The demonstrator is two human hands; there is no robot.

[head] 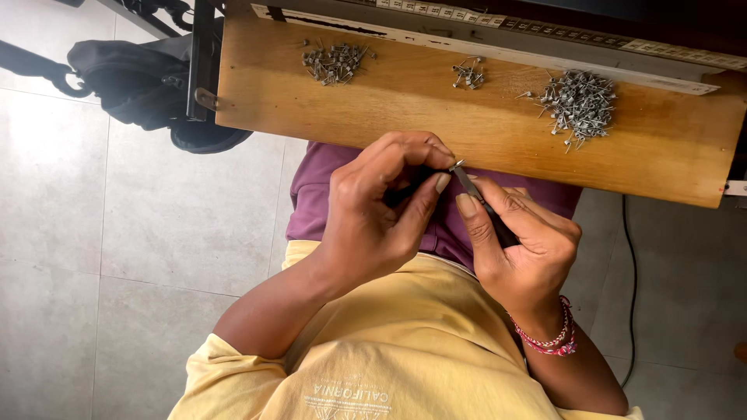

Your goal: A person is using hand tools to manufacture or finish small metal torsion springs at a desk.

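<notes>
Your left hand [373,214] pinches a tiny metal part [455,165] while your right hand [521,245] grips a slim dark tool [471,187] against it, just off the wooden surface [436,117]. One slip and it probably drops to the floor [117,257], or you jab a fingertip.

The tiny metal piece [457,164] pinched between both hands is too small to identify. The slim tool [476,191] disappears inside the right hand [523,249].
</notes>
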